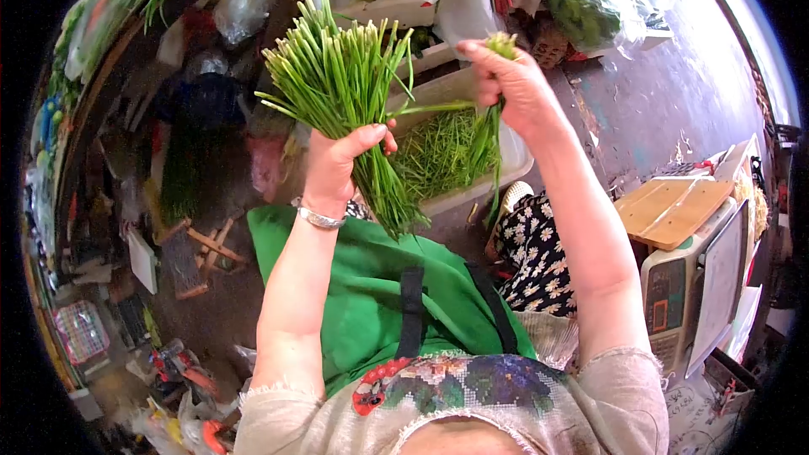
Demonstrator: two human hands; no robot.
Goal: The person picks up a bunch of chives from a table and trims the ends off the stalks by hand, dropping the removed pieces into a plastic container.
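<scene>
My left hand (337, 160) is wrapped round a thick bunch of green chives (350, 84), the pale cut ends fanned up and away and the thin ends hanging down by my wrist. Raised to the right of it, my right hand (516, 88) is closed on a smaller clump of chives (484, 139), whose ends stick out above the fingers and trail below. A few stalks stretch sideways between the two hands. Beneath them stands a pale plastic tub (516, 156) with loose green trimmings (447, 152) inside. My right fingers are slightly blurred.
A green apron (362, 286) with black straps covers my lap. To the right is a weighing scale (670, 295) with a brown board (674, 206) on top. Bagged greens (590, 0) lie at the upper right. A small wooden stool (198, 257) stands on the floor at left.
</scene>
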